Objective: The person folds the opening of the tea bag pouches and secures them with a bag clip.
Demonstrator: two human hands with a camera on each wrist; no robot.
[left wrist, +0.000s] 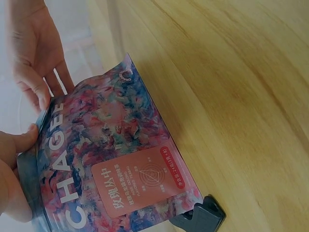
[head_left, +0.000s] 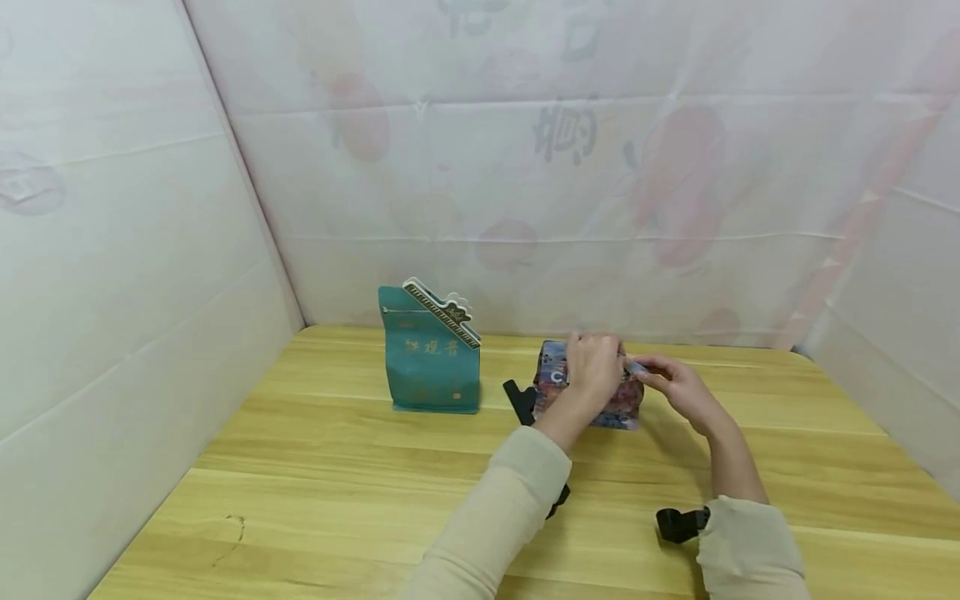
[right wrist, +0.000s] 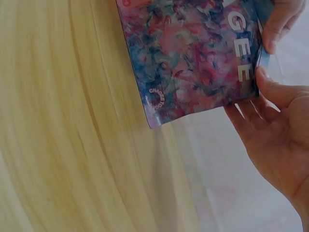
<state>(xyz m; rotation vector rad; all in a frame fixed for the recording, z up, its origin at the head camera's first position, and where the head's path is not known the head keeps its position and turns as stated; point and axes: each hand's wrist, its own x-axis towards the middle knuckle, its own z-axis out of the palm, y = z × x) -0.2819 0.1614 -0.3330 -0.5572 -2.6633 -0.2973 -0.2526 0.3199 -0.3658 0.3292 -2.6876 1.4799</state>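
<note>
A colorful CHAGEE pouch (head_left: 627,402) stands on the wooden table, its blue top edge folded over. My left hand (head_left: 595,367) grips that folded top from above, with its thumb on the near side in the left wrist view. At the pouch's right top corner, my right hand (head_left: 681,392) pinches the edge between thumb and fingers; its other fingers reach behind the pouch (right wrist: 193,58) in the right wrist view. A black clip (head_left: 520,402) lies against the pouch's lower left side. In the head view my left hand hides much of the pouch's front.
To the left stands a teal pouch (head_left: 433,375) with a white and gold clip (head_left: 444,313) slanted across its top corner. Pale printed cloth (head_left: 465,183) hangs behind the table (head_left: 315,450) and along its sides. A black wrist mount (head_left: 681,525) sits at my right sleeve.
</note>
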